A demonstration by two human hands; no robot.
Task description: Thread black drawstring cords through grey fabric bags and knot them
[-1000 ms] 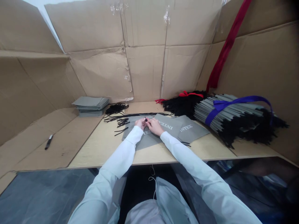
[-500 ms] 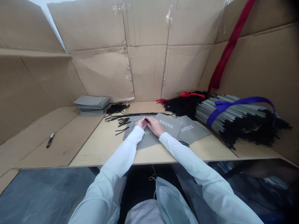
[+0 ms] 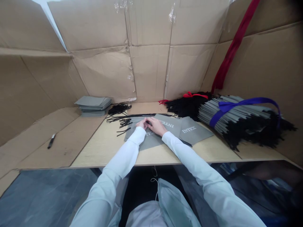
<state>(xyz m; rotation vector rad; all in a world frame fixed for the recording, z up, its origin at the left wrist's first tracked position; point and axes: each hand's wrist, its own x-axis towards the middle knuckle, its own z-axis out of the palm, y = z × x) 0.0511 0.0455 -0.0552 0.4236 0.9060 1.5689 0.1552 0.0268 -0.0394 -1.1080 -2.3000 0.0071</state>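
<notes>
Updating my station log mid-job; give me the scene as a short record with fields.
left hand: bent, meeting the right hand
right hand: bent, over grey INTEX pouches
grip: hidden, cannot tell what is held
beside left hand: loose black cords
left side: stack of flat grey pieces, black-and-white marker
right side: pouch bundle with blue ribbon

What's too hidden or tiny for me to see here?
In the head view:
Anything between the left hand and right hand: they hide it.
Full word on the gray piece beneath: hands cover part.
Top of the dark red ribbon: cut by upper edge.
Any writing on the pen: too small.
</notes>
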